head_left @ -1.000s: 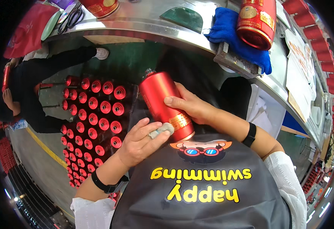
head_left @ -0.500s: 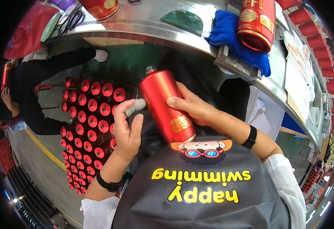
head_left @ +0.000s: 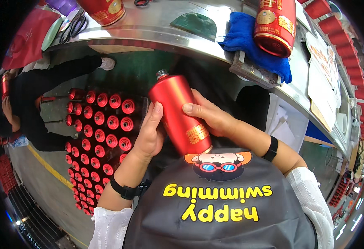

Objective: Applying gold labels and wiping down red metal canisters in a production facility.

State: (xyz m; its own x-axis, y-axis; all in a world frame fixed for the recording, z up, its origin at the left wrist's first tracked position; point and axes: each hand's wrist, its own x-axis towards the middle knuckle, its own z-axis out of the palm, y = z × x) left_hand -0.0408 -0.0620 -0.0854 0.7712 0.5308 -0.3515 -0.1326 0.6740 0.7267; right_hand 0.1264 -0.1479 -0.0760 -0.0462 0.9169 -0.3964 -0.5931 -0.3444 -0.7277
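Observation:
A red bottle (head_left: 181,113) with a gold emblem and a bare metal neck is held tilted in front of my dark apron (head_left: 219,203). My right hand (head_left: 209,118) wraps around its right side. My left hand (head_left: 148,135) presses its palm against the left side, fingers up along the body. Both wrists wear black bands. The bottle's base rests near the apron's cartoon print.
Several red bottles (head_left: 103,133) stand in rows on the floor at left. A steel table edge (head_left: 161,33) curves above, with a blue cloth (head_left: 248,41), a red can (head_left: 275,23), another red can (head_left: 103,10) and scissors (head_left: 72,27). A person in black (head_left: 28,103) crouches at far left.
My left hand held a grey cloth near the bottle's lower part, then moved up its left side. Now it lies flat on the bottle, with the cloth out of sight.

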